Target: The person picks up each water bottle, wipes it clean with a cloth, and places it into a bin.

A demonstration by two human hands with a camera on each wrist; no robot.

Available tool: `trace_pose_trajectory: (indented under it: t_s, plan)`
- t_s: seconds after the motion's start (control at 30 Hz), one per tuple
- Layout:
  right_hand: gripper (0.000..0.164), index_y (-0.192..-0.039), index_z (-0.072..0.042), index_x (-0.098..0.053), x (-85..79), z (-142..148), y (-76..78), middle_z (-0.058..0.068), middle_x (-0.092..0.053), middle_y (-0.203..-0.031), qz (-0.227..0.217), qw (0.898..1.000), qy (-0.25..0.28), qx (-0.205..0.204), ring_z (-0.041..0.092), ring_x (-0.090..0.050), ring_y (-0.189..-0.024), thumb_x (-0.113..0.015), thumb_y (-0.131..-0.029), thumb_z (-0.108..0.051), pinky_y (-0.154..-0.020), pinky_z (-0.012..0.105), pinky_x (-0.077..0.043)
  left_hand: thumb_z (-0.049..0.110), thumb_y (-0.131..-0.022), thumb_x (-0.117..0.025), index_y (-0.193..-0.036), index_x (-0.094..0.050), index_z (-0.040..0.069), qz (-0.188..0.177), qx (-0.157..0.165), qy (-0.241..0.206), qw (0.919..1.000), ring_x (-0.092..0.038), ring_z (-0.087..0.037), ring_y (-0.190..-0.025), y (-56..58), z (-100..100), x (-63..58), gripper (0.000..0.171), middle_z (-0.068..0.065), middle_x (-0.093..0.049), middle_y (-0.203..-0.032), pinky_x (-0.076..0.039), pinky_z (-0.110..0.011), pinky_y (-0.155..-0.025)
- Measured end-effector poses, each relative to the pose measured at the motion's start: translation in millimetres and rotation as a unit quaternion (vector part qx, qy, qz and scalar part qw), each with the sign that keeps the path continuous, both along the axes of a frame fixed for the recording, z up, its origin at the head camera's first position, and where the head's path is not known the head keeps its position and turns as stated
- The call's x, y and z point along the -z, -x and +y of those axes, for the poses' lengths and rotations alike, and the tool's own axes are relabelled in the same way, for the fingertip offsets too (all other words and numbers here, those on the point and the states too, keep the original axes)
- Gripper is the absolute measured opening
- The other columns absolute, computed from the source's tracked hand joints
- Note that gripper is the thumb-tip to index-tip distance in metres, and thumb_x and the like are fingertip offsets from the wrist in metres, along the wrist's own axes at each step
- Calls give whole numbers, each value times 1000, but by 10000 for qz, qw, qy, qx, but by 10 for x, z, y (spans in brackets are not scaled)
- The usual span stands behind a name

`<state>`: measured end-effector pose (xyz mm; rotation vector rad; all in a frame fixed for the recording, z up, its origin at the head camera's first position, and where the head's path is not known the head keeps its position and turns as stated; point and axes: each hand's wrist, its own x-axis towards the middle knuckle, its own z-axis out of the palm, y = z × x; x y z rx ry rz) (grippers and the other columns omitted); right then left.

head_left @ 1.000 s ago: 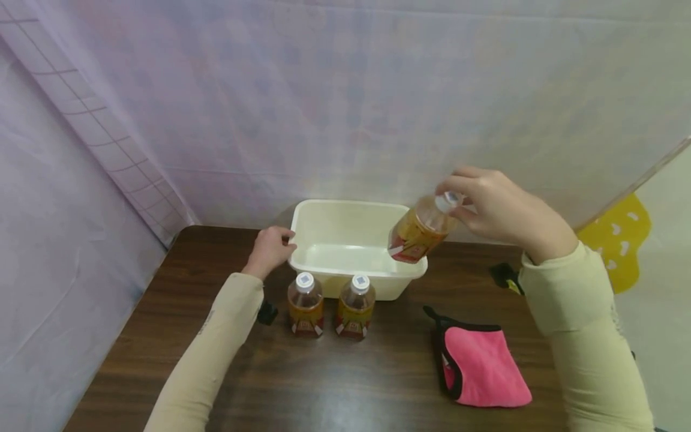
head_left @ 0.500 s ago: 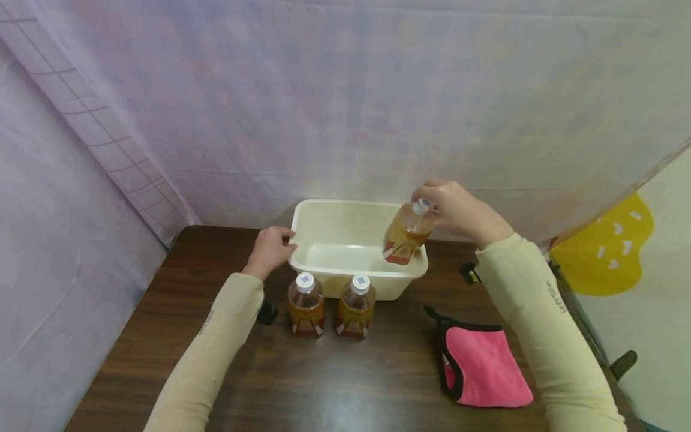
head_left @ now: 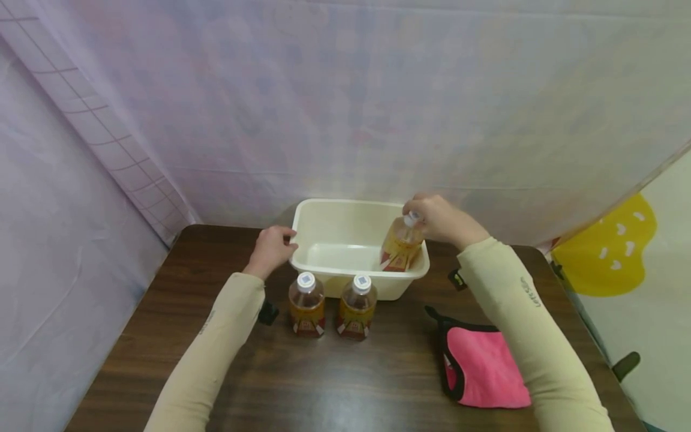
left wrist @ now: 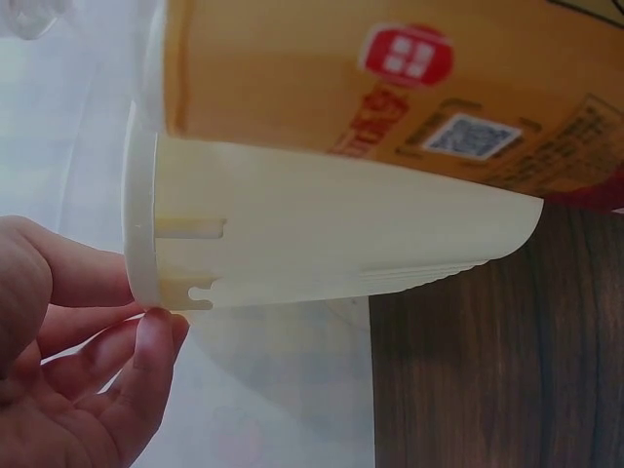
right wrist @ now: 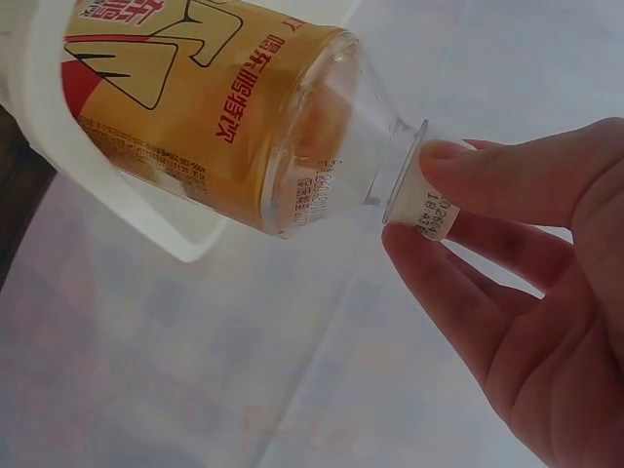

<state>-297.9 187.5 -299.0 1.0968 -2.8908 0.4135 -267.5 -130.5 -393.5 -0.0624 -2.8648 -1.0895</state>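
A cream plastic bin [head_left: 324, 282] stands at the back of the table. My left hand [head_left: 272, 249] pinches its left rim between thumb and fingers, seen close up in the left wrist view at the bin's rim [left wrist: 141, 224]. With thumb and fingertips, my right hand [head_left: 444, 221] holds a drink bottle [head_left: 400, 246] by its white cap [right wrist: 424, 200]. The bottle leans slightly, its lower part inside the bin's right end. Two similar bottles, a left one [head_left: 307, 309] and a right one [head_left: 356, 309], stand upright in front of the bin.
A folded pink cloth [head_left: 486, 366] with black edging lies at the right of the dark wooden table [head_left: 324, 384]. A pale curtain [head_left: 345, 108] hangs right behind the bin. Beyond the table's right edge is a yellow shape [head_left: 610, 252] with white marks.
My right hand has moved left and down, bringing the bottle from over the bin's right rim to inside it. The left hand stays at the left rim.
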Motion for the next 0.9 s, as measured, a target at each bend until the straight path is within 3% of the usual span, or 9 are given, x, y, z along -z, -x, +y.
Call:
trace_pose_trajectory:
  t_s: [0.47, 0.9]
  plan:
    - [30, -96, 7, -63, 194, -54, 65, 19, -59, -89, 65, 9995, -267, -164, 30, -57, -79, -60, -67, 12, -71, 40, -51, 8, -80, -63, -110, -62, -4, 4, 16, -27, 10000, -63, -28, -90, -11, -1, -8, 32, -20, -64, -104, -52, -36, -76]
    - [31, -100, 5, -63, 369, -72, 22, 16, -59, -92, -209, 9982, -544, -106, 28, -57, -82, -60, -70, 13, -71, 37, -51, 8, -81, -63, -112, -61, -4, -88, 12, -38, 10000, -62, -28, -91, -19, -4, -8, 33, -20, -63, -105, -52, -35, -75]
